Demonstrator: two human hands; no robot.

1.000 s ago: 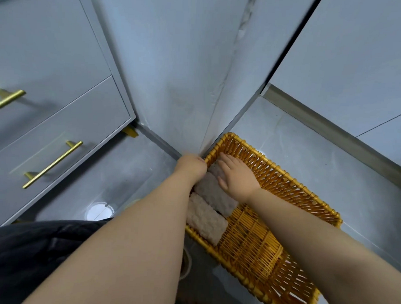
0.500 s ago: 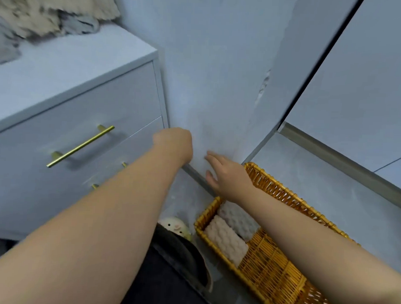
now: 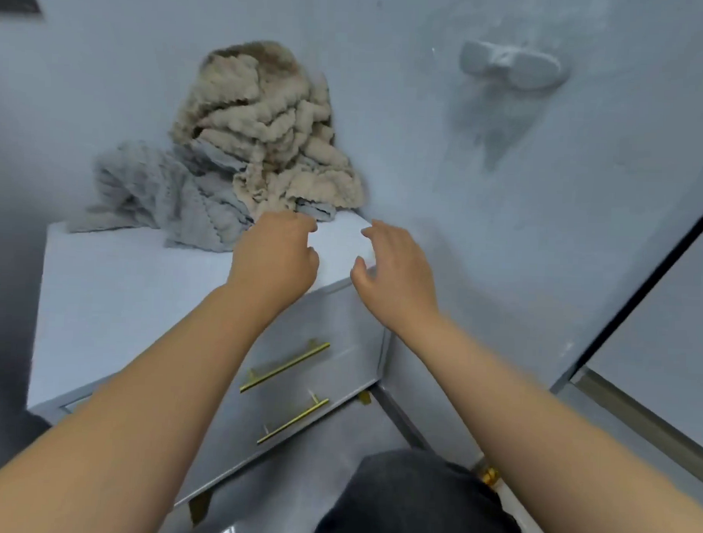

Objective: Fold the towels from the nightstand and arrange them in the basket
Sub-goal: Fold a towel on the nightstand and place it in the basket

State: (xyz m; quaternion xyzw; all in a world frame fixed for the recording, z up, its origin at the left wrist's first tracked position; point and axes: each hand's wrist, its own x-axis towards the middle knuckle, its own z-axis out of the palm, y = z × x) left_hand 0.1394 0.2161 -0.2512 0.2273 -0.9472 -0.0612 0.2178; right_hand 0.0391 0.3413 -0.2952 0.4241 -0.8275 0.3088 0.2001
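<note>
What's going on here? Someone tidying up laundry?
A person is reaching with both bare hands toward a heap of unfolded towels on a white nightstand. A beige towel lies crumpled on top of a grey towel, pushed up against the wall. The left hand is close to the near edge of the heap and the right hand hovers beside it over the nightstand's corner. Neither hand grips anything yet, so no towel from this heap has been picked up.

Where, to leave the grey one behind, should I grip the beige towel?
Probably grip the beige towel high on its crumpled ridges, from above-right: it is heaped atop the grey towel, which spreads left and shows under its lower edge.
</note>
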